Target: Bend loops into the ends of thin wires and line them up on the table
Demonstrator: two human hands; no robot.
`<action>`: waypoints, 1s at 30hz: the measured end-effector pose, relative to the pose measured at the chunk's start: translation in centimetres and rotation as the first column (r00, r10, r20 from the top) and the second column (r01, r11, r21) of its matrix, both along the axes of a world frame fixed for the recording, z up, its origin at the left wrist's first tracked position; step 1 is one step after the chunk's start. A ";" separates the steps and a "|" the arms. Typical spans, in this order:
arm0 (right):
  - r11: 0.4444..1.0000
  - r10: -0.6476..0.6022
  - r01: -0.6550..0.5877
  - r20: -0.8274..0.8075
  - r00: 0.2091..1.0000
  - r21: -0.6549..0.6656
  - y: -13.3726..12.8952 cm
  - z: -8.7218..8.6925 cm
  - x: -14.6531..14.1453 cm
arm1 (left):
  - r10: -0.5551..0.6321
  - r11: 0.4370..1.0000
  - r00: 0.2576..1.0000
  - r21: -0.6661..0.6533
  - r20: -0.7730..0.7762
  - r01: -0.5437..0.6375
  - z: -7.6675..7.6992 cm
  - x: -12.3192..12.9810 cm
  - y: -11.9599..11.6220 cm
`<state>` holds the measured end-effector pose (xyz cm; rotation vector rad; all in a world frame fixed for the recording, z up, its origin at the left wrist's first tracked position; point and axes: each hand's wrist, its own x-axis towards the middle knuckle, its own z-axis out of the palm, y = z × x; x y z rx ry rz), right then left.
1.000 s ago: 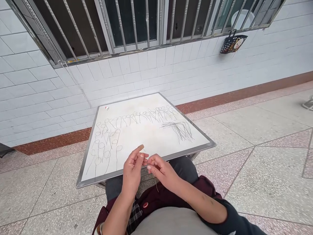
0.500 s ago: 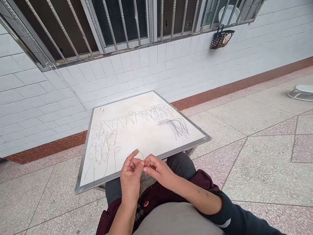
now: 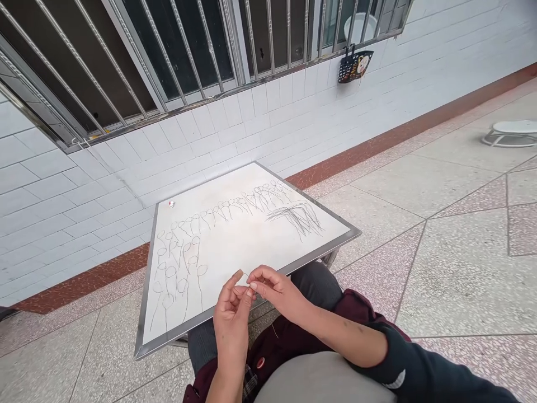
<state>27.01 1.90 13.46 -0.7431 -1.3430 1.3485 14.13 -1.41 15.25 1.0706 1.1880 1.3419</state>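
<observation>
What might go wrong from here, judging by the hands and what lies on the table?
The thin strand between left hand and right hand is so fine that it might slip from the fingertips. They work by the table's near edge, so a dropped strand may fall to the floor. The looped strands in the far row overlap, so lifting one could snag its neighbours.

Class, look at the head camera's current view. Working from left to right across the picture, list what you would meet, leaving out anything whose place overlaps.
Small red-and-white object → left hand → right hand → dark patterned bag → low white-topped stand.
</observation>
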 end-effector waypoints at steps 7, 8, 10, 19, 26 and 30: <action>0.999 -0.046 0.046 0.032 0.998 0.015 0.1 0.3 0.3 | 0.060 0.998 0.997 -0.008 0.041 -0.059 -0.4 -0.1 0.0; 0.999 -0.047 0.046 0.052 0.998 0.022 0.1 0.3 0.4 | 0.058 0.998 0.997 -0.006 0.047 -0.058 -0.3 -0.2 0.0; 0.997 -0.059 0.054 0.100 0.993 0.050 0.1 0.2 0.6 | 0.038 0.999 0.997 0.001 0.067 -0.039 -0.1 -0.2 -0.2; 0.957 -0.227 0.164 0.268 0.936 0.241 0.6 -0.4 2.0 | -0.086 0.996 0.988 0.028 0.128 0.083 1.3 -0.4 -1.4; 0.839 -0.320 0.049 0.420 0.849 0.541 1.8 -0.7 4.6 | -0.094 0.996 0.975 0.017 0.200 0.093 2.4 -2.2 -1.8; 0.773 -0.369 -0.034 0.493 0.788 0.633 2.2 -0.1 6.1 | -0.166 0.982 0.970 -0.057 0.180 0.179 1.8 -3.0 -2.0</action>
